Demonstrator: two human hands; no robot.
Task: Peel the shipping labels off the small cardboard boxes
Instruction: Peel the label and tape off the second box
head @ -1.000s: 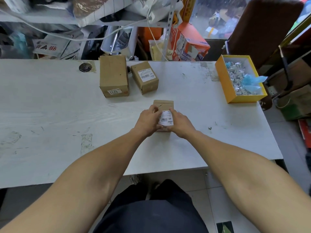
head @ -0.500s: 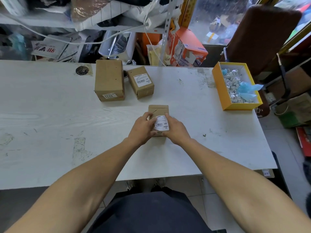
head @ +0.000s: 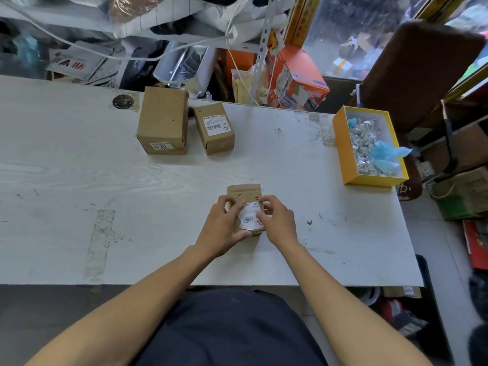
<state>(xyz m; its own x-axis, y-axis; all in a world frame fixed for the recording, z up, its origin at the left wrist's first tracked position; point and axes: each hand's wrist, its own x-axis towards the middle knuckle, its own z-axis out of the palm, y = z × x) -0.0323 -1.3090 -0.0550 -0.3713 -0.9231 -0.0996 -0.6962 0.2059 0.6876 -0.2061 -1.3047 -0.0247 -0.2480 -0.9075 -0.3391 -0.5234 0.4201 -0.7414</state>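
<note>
A small cardboard box [head: 244,192] lies on the white table [head: 79,207] in front of me, with a white shipping label [head: 249,216] on its top face. My left hand [head: 223,229] grips the box from its left side, thumb under the near end. My right hand [head: 277,220] pinches the label's right edge, and the label looks partly lifted and wrinkled. Two more cardboard boxes stand farther back: a larger one [head: 163,120] with a small label on its front and a smaller one [head: 215,128] with a label on top.
A yellow box [head: 343,151] holding crumpled white paper scraps and blue plastic sits at the table's right end. Cluttered shelves, bags and an orange carton [head: 298,80] lie behind the table. A brown chair [head: 417,70] stands at the right.
My right hand has shifted from the box's side onto the label's right edge, and the label now looks lifted and creased. The left hand keeps its hold on the box.
</note>
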